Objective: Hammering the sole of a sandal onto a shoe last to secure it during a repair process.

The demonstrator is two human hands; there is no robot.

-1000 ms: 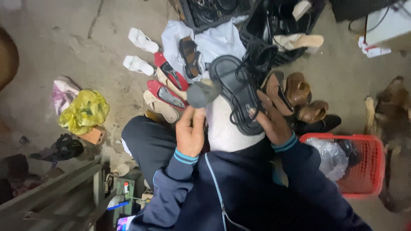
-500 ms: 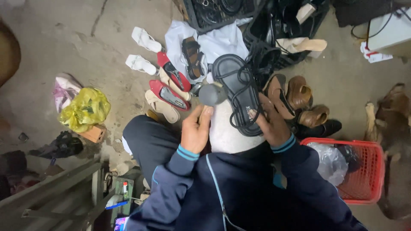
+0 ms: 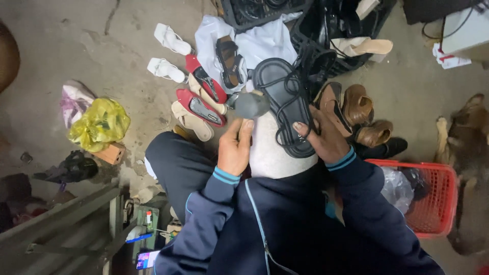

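Holding a black sandal [image 3: 285,104] sole up on a white pad [image 3: 272,153] over the lap, the right hand [image 3: 326,142] is pressing down on its near end, fingers together. The left hand [image 3: 235,147] is pinching a grey round tool [image 3: 251,105] just left of the sandal. This looks like shoe mending, and next the tool needs careful aiming. A yellow bag [image 3: 99,124] is lying far left. A red basket [image 3: 433,198] is sitting right.
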